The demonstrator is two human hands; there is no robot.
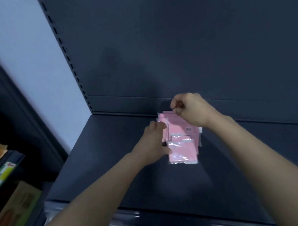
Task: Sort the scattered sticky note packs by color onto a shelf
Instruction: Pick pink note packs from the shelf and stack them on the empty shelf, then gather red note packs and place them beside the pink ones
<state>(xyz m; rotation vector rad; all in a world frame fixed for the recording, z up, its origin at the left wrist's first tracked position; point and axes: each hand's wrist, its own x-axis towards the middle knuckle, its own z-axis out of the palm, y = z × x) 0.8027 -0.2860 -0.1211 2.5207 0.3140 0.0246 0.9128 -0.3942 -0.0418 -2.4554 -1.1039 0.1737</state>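
At least four pink packs [182,150], one shelf [112,153] — right fingers [178,106] pinch one, left fingers [157,126] flat alongside.

Head-worn camera looks forward and down, close over the shelf [102,165].

the sticky note packs [182,146] lie in a small pile on the shelf [114,171], near its back and a bit right of the middle. the left hand [155,145] touches the left side of the pile, and the right hand [190,110] pinches its far end, just in front of the back panel [174,45]. another rack [4,91] stands off to the left, with boxes [14,219] down low on it.
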